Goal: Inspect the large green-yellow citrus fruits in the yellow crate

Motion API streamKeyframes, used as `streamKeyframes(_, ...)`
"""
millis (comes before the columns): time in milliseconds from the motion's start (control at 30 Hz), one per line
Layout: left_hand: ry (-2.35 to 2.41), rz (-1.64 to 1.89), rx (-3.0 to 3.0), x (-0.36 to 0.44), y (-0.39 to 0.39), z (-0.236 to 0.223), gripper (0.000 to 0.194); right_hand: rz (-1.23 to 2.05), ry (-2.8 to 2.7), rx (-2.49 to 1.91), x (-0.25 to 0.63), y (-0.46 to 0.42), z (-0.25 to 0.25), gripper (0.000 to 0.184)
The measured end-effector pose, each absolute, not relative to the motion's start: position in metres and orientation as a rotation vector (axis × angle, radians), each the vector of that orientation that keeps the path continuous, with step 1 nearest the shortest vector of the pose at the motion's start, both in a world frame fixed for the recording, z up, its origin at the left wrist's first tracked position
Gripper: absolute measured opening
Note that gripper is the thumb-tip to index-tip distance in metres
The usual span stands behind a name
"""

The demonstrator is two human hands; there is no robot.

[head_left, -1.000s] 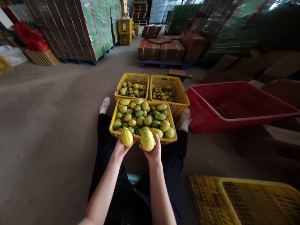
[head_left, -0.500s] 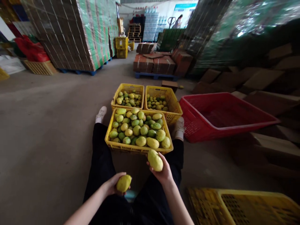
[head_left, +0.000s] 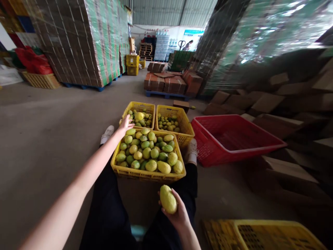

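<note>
The left hand (head_left: 127, 124) reaches out over the far left crate (head_left: 142, 103), its fingers loosely spread; a bright yellow fruit (head_left: 139, 116) sits at the fingertips, above the smaller fruit in that crate (whether skin and fingers touch is too small to tell). The right hand (head_left: 179, 212) is low and close to the wearer, palm up, curled around a pale yellow-green fruit (head_left: 168, 199).

Take the near crate (head_left: 149, 174) as the centre of a clock, with 12 pointing away from the wearer; it is yellow plastic, heaped with green and yellow fruit, and lies between the wearer's spread legs. The right hand is at 5 o'clock; the far left crate is at 11; the far right crate (head_left: 186, 131), also yellow and partly filled with fruit, is at 1. White shoes show at 10 (head_left: 107, 133) and 3; farther out at 3 is a large red crate (head_left: 235, 151); at 4, in the bottom corner, is another yellow crate (head_left: 262, 222).

Beyond, just past 12, strapped brown boxes (head_left: 174, 85) rest on a blue pallet (head_left: 168, 94); a tall stack (head_left: 69, 45) wrapped in clear film rises between 10 and 11.
</note>
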State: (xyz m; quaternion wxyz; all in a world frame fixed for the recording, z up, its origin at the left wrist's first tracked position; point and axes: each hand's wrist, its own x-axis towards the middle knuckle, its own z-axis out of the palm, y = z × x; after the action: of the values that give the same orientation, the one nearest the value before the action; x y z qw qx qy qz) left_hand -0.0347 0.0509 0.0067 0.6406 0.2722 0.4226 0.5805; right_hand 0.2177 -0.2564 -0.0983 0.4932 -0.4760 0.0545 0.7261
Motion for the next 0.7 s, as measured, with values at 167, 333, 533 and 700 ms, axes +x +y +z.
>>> streamKeyframes(167,1.33,0.977,1.256,-0.045,-0.034,-0.076,0.007,1.754,0.148,-1.395,0.206,-0.268,-0.125,0.023)
streamKeyframes(333,1.592,0.374,2.349,-0.077,-0.109,-0.188,0.024,1.87,0.054,-1.636,0.198,-0.279,-0.15,0.035)
streamKeyframes(533,1.688,0.342,2.519,-0.085,-0.116,-0.222,0.036,2.117,-0.033,-1.702,0.196,-0.276,-0.149,0.05)
streamKeyframes(700,1.734,0.379,2.47,-0.077,-0.118,-0.223,0.033,2.222,-0.308,-1.893,0.227,-0.225,-0.109,0.04)
